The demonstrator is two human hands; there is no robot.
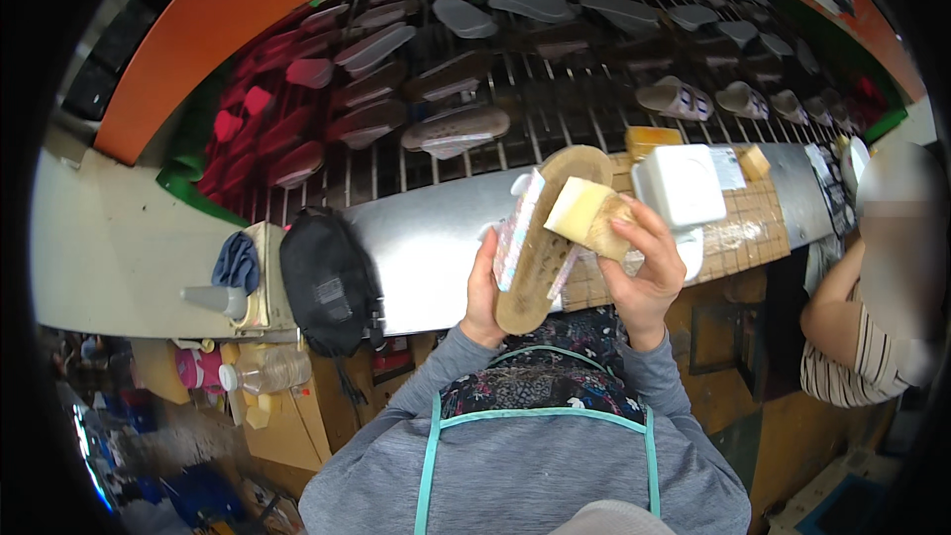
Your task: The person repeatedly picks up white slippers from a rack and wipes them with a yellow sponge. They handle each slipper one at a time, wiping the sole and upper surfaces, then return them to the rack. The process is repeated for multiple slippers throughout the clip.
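Observation:
A brown sandal [531, 282] with shiny patterned side straps is held up in front of me, its sole tilted with the far end to the right. Wrapped along its left side, my left hand [482, 292] grips it by the strap edge. My right hand [646, 266] pinches a pale yellow sponge block [588, 216], browned on its near end, over the sandal's upper face. Whether the sponge touches the sandal I cannot tell. Just beyond my right hand, a white plastic container [680, 186] stands on the brown, tape-covered board [753, 228].
Beyond the metal ledge [416, 248], a rack of rods [555, 104] carries many soles and sandals, lit red at left. A black bag [325, 282] lies on the left. More sponge blocks [654, 142] sit behind the container. Another person's arm [834, 302] is at right.

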